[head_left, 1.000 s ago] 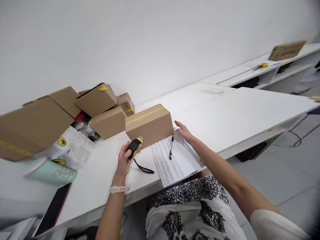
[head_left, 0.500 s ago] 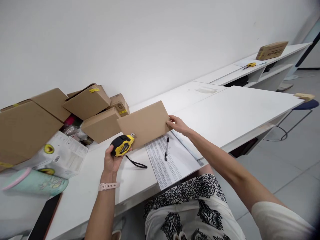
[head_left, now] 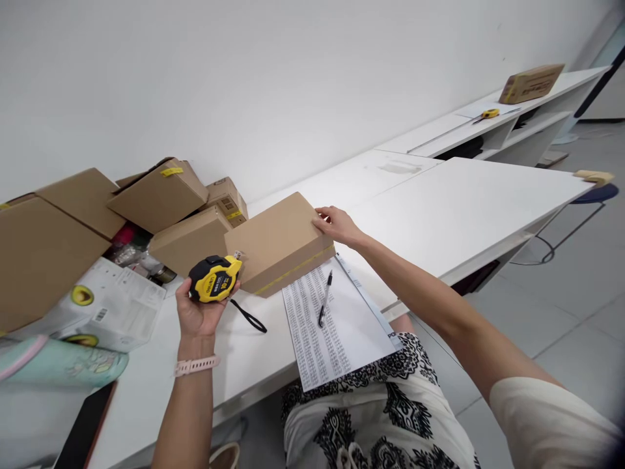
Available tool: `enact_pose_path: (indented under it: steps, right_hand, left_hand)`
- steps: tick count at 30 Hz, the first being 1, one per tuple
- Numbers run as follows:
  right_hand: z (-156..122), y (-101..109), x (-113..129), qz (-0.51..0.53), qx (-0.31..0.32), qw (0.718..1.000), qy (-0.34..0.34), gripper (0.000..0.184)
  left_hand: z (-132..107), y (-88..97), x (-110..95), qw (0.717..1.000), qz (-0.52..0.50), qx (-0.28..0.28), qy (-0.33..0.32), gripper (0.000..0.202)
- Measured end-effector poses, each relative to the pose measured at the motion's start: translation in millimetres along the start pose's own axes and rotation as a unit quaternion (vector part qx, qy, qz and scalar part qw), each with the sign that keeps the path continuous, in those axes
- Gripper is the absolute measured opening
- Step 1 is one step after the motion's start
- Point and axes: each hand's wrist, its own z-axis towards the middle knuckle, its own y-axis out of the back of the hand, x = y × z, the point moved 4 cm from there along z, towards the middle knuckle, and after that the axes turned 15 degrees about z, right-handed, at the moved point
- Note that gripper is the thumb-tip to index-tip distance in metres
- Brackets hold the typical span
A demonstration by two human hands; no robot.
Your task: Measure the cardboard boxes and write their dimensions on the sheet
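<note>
My left hand (head_left: 199, 314) is wrapped round a yellow and black tape measure (head_left: 215, 280), its metal tip near the left end of a cardboard box (head_left: 276, 238). A black wrist strap dangles from the tape measure. With thumb and fingers, my right hand (head_left: 338, 226) grips the upper right edge of that box; some fingertips are hidden behind it. The box lies on the white table, a yellow tape strip along its near side. Just in front of it are a printed sheet of paper (head_left: 317, 339) and a black and clear pen (head_left: 325, 298).
More cardboard boxes (head_left: 156, 195) are piled at the left by the wall, above a white carton (head_left: 122, 303) with avocado pictures and a mint green tumbler (head_left: 68, 365). Far right, another tape measure (head_left: 489, 113) and a box (head_left: 532, 85) sit on a shelf unit near a stool (head_left: 593, 193).
The box has tipped, so its taped near side now shows. My left hand has moved left with the tape measure and turned its face toward me. My right hand still grips the box.
</note>
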Motion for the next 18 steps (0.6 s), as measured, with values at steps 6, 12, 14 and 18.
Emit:
enact_pose_path:
  steps: [6, 12, 14, 18]
  right_hand:
    - [-13, -10, -13, -0.010, 0.010, 0.999, -0.035, 0.038]
    - [-16, -1, -17, -0.018, -0.023, 0.999, -0.046, 0.037]
    - [-16, 6, -17, -0.028, -0.038, 0.998, -0.051, 0.036]
    - [-20, 19, -24, -0.016, -0.064, 0.996, -0.054, 0.034]
  left_hand:
    - [11, 0.8, -5, 1.000, 0.002, 0.010, 0.005, 0.035]
    - [14, -9.4, -5, 0.999, 0.014, 0.026, 0.035, 0.033]
    - [13, -15.0, -3, 0.998, 0.017, 0.034, 0.041, 0.031]
    - [12, -25.5, 1, 0.997, 0.036, 0.046, 0.056, 0.032]
